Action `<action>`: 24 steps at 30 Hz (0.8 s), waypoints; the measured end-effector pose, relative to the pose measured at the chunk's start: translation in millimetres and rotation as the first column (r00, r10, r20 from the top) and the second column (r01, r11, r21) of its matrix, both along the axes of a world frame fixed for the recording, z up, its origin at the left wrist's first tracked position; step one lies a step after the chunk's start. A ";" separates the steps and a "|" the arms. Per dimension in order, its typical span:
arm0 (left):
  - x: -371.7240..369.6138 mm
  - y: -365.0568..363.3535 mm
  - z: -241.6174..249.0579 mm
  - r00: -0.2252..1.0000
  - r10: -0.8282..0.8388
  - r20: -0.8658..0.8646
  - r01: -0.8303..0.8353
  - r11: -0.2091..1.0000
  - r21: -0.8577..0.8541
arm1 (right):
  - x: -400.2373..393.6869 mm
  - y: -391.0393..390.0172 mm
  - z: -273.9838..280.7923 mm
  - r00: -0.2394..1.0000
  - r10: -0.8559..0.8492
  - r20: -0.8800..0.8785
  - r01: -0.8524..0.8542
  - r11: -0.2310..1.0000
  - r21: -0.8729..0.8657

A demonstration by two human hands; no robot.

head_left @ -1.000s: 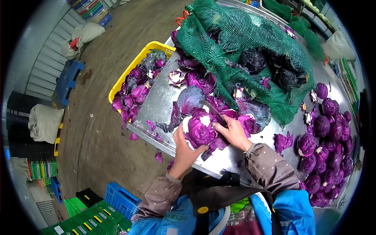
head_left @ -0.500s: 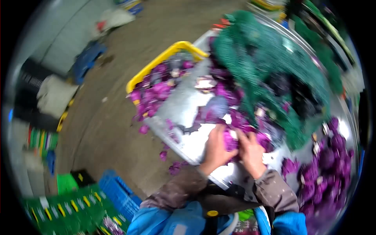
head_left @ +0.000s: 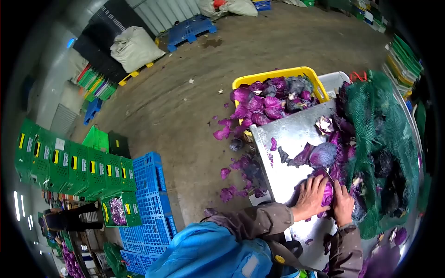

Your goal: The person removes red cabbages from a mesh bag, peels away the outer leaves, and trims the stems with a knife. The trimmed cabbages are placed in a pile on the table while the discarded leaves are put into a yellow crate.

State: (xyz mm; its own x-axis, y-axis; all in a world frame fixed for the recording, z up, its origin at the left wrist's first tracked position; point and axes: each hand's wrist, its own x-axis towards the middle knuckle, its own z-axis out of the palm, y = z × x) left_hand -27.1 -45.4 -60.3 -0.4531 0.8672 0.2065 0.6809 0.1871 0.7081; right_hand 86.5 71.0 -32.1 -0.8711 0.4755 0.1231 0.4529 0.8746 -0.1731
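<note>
On the metal table [head_left: 273, 132], my left hand [head_left: 311, 198] is wrapped round a purple cabbage [head_left: 327, 193] from its left side. At the cabbage's right side, my right hand [head_left: 343, 204] is closed on a knife [head_left: 328, 175], of which only a thin part of the blade shows. Just beyond the hands lies a darker cabbage [head_left: 322, 154] with loose outer leaves. A green mesh sack [head_left: 366, 134] with dark cabbages inside lies to the right of my hands.
A yellow crate [head_left: 278, 73] full of purple leaves stands past the table's far edge. Fallen leaves [head_left: 227, 193] lie on the floor. Blue pallets [head_left: 147, 185] and green crates [head_left: 79, 167] are at the left, with a person [head_left: 69, 219] beyond them.
The view has swung left, so the table and my hands appear further right. My hands remain at the cabbage, and a thin blade now shows between them.
</note>
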 end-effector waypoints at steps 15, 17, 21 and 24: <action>-11.1 4.8 7.8 1.000 0.021 0.014 -0.021 0.998 0.053 | -6.0 -32.1 15.8 0.984 -0.172 -0.046 0.177 0.971 0.160; -9.2 5.6 6.4 1.000 0.015 -0.020 -0.013 0.998 0.064 | -2.2 -23.4 13.8 0.988 -0.145 -0.054 0.151 0.982 0.114; -4.5 3.1 6.6 0.998 0.030 -0.058 -0.026 0.997 0.073 | 4.0 -18.6 7.6 0.996 -0.075 -0.040 0.081 0.981 0.175; -3.5 5.5 -0.9 0.993 0.053 -0.103 -0.042 0.993 0.109 | 3.1 -21.0 3.2 0.994 -0.101 -0.035 0.106 0.972 0.209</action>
